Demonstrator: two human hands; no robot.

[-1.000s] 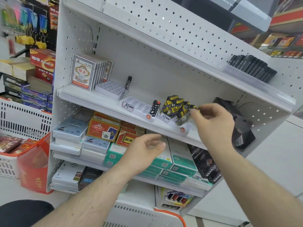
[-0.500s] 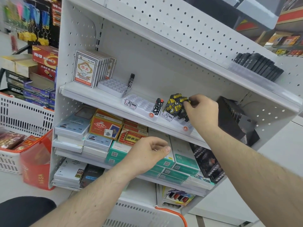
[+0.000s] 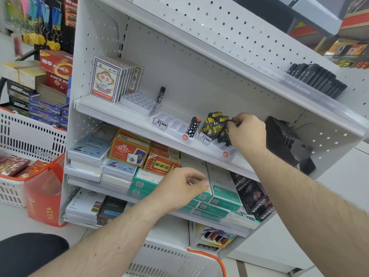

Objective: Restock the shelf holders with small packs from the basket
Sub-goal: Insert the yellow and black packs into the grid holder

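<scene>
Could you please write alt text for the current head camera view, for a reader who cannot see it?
A person's right hand grips black-and-yellow small packs in a clear holder on a white shelf. The left hand hovers, loosely curled, before boxes on the shelf below.

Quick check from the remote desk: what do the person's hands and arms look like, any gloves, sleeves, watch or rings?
Both are bare. The left hand and right hand wear no gloves, and no rings show. Both forearms are uncovered for as far as the frame shows, with visible hair; no sleeve, watch or wristband is in view.
</scene>
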